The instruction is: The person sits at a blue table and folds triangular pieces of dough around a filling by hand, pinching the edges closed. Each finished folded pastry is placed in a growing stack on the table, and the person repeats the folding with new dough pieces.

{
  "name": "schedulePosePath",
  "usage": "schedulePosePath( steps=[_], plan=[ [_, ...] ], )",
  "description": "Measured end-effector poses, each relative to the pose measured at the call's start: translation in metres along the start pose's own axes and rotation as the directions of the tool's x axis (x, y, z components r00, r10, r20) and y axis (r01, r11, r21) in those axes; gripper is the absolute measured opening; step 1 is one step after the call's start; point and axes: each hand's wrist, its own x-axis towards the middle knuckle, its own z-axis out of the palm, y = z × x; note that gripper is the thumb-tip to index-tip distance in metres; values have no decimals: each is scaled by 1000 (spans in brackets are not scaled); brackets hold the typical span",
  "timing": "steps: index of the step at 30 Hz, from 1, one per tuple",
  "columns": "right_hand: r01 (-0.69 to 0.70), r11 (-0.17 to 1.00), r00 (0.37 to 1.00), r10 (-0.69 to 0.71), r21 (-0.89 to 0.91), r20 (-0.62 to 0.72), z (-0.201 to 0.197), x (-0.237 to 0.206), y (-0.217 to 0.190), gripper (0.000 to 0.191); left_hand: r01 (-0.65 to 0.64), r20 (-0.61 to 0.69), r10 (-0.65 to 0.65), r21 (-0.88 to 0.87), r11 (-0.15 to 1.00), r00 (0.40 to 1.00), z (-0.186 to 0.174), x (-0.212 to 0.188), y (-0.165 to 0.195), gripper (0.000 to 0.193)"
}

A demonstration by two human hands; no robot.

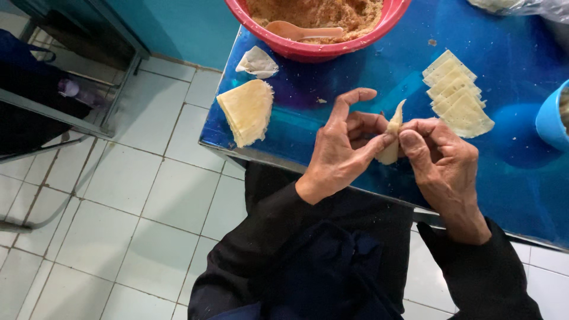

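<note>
Between both hands [385, 148], half-hidden wrapper [392, 139]

Glossy blue table [355, 83]; shiny red plastic bowl [314, 50] of coarse crumbly filling [320, 12]; matt, pale dough wrappers [456, 95]

Black long sleeves on both arms, cuffs ending at wrists. Dark navy cloth bunched over lap, 6 o'clock. Hands bare, ringless.
</note>
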Motion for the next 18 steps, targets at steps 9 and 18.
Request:
schedulePosePath(
  steps=[9, 18],
  plan=[
    [0, 991, 999, -7, -132, -51, 0, -3, 0, 18, -20, 9, 20, 32, 999, 1000, 1, -2, 2, 63],
    [25, 997, 1000, -25, -77, 4, -2, -4, -3, 18, -39, 5, 39, 65, 997, 999, 2, -2, 0, 66]
  ],
)
